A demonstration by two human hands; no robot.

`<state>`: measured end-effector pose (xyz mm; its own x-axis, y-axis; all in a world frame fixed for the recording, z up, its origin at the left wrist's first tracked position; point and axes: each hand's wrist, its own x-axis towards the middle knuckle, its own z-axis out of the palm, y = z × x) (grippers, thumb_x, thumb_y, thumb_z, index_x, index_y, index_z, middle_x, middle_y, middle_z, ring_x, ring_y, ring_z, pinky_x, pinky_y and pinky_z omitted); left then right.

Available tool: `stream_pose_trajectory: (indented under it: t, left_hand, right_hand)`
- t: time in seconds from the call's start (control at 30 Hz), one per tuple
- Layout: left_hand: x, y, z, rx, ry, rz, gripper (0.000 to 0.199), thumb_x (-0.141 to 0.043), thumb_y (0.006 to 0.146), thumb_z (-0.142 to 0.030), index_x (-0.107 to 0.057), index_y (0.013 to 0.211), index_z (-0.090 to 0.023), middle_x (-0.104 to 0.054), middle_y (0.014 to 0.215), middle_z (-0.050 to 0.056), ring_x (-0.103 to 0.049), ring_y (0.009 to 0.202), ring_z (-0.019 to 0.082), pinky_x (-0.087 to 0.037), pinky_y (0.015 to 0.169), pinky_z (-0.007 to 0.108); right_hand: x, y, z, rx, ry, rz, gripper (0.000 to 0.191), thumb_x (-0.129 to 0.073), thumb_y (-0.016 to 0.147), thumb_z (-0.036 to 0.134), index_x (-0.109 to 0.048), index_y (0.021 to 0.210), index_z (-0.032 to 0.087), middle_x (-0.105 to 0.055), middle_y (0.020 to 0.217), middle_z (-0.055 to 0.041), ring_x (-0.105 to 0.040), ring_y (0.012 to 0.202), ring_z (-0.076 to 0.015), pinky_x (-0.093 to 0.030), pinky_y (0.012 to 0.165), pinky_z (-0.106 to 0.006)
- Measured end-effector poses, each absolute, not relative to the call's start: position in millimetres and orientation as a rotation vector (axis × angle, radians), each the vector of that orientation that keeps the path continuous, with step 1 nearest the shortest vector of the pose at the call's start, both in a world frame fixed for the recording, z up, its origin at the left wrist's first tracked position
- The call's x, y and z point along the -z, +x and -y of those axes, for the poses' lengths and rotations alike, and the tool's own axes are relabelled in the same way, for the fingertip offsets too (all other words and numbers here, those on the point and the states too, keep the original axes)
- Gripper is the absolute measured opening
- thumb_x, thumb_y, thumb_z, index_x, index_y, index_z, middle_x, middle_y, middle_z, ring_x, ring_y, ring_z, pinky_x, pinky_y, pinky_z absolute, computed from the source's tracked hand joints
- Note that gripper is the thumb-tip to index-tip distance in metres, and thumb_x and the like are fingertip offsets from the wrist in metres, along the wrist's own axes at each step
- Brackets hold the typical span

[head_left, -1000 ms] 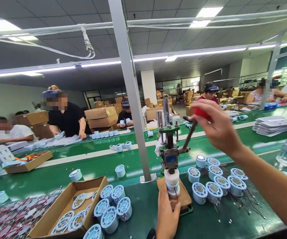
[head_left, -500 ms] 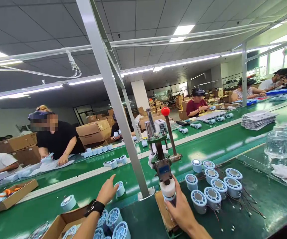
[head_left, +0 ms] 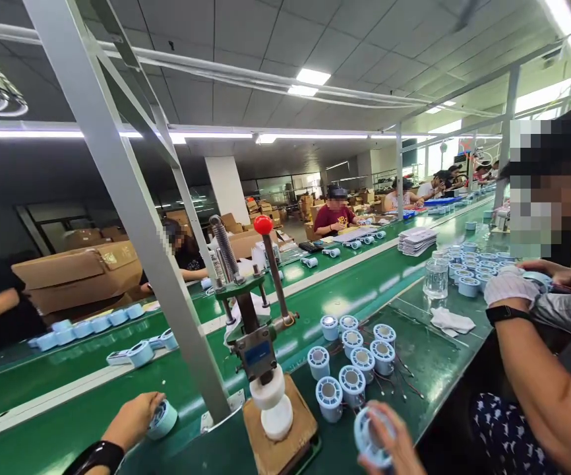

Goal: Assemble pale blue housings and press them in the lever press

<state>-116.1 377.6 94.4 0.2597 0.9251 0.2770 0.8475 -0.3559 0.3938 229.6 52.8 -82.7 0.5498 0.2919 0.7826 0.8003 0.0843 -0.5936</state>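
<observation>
My left hand, a black band on its wrist, has its fingers closed over the edge of a light-blue round fan-like housing on the green belt. In my right hand is another light-blue round housing with a spoked rim, tilted and somewhat blurred, near the table's front edge. Between the hands stands a hand press with a red-knobbed lever. Its white pressing head sits above a white round seat on a wooden base, with no housing between them. Several similar housings with wires stand right of the press.
A slanted metal post rises left of the press. Further right are a clear jar, a white cloth and many more housings. A co-worker's gloved hand works close by on the right. Stacked white sheets lie beyond.
The view has turned right. My right hand has come away from the press toward the front right with a housing in it. My left hand has closed on a housing on the belt.
</observation>
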Motion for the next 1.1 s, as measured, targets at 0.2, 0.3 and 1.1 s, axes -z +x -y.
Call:
stream_pose_trajectory:
  t: [0.2,0.3,1.1]
  left_hand:
    - [-116,-103,-349,-0.445,2.488,-1.678,0.035,-0.041,0.088,-0.039,-0.056,0.063,-0.019,-0.063,0.065,-0.001,-0.061,0.072,0.019,-0.04,0.07,0.025]
    - [-116,-91,-311,-0.391,2.518,-1.657,0.035,-0.047,0.091,-0.041,-0.056,0.067,-0.018,-0.063,0.069,-0.002,-0.057,0.067,0.015,-0.04,0.07,0.027]
    - [11,-117,-123,-0.64,1.907,-1.785,0.046,-0.029,0.096,-0.051,-0.059,0.076,-0.021,-0.07,0.071,0.006,-0.068,0.068,0.021,-0.049,0.061,0.027]
  right_hand:
    - [67,377,-13,0.452,-1.788,0.686,0.057,-0.046,0.082,0.052,-0.057,0.129,0.022,-0.053,0.124,-0.018,-0.056,0.117,-0.0407,-0.043,0.101,-0.061]
    - [61,423,-26,0.321,-1.851,0.729,0.063,-0.049,0.069,0.059,-0.065,0.108,0.012,-0.062,0.104,-0.02,-0.061,0.101,-0.0403,-0.047,0.092,-0.061]
    - [83,63,-105,-0.062,-0.91,1.95,0.013,-0.063,0.088,0.033,-0.062,0.093,0.02,-0.059,0.134,-0.0081,-0.059,0.12,-0.0187,-0.047,0.101,-0.024]
